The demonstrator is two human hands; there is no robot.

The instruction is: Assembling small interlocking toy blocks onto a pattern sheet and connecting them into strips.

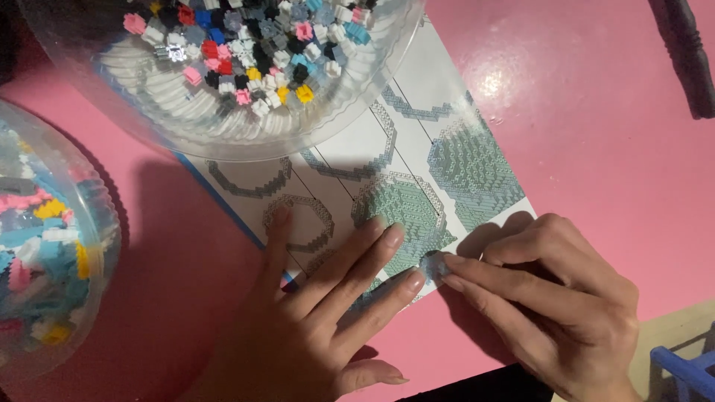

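Flat on the instruction sheet [417, 149], our left hand [313, 320] spreads its fingers while our right hand [551, 298] pinches a small grey piece [432, 263], steady placement being what we need next.

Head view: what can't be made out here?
- Small grey piece between the left hand and right hand: too small and fingertip-covered to tell its shape.
- Instruction sheet: upper part under the clear bowl, lower part under the left hand.
- Second bowl: blurred, cut by the left edge.
- Dark object: cut by the top-right edge.
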